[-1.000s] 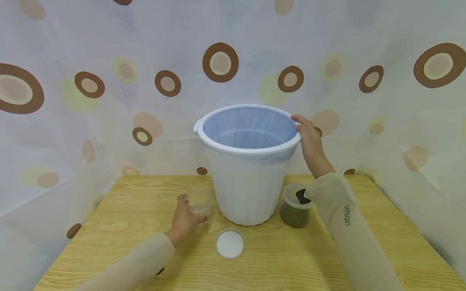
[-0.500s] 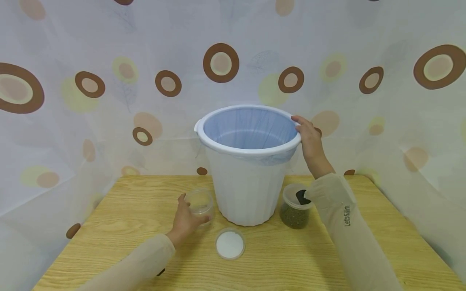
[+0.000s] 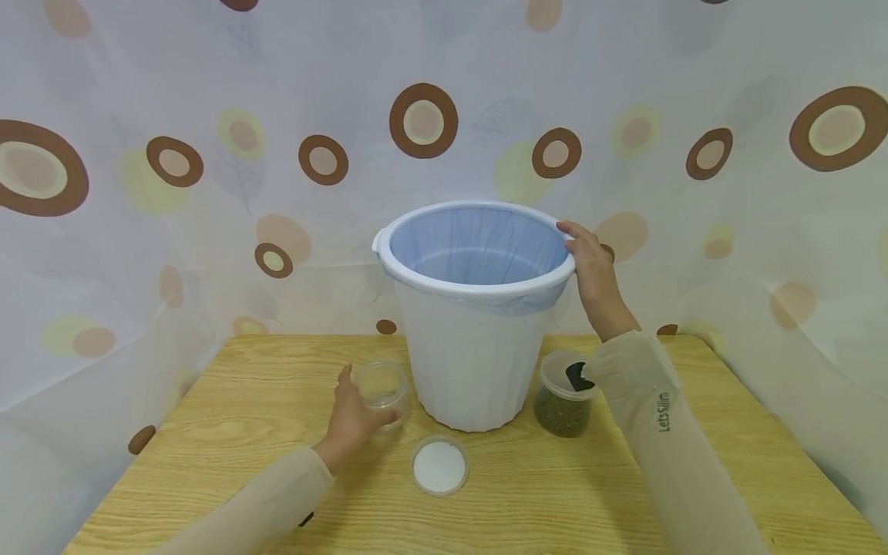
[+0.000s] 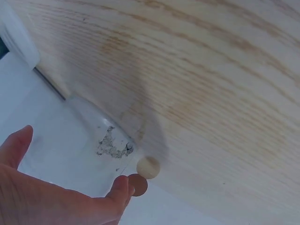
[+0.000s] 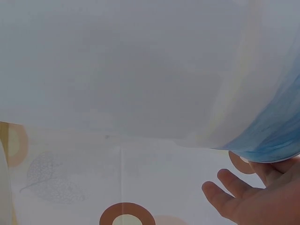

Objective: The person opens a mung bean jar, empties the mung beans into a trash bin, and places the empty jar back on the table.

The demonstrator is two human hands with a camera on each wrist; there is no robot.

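My left hand is spread beside a small clear plastic tub standing on the table left of the bin. The thumb reaches along the tub's near side, while the index finger points up at its left. Grey crumbs lie at the tub's bottom in the left wrist view. With its fingertips hooked over the rim, my right hand holds the right edge of a white trash can lined with a pale blue bag. In the right wrist view, two of its fingers stick out from the rim.
A lidded tub of dark green-brown grains stands right of the trash can, partly under my right sleeve. A round dish with a white top lies in front. Patterned cloth hangs behind the wooden table.
The left hand's fingers have loosened and drawn slightly left of the clear tub, which stays almost in place. The right hand and trash can have not moved.
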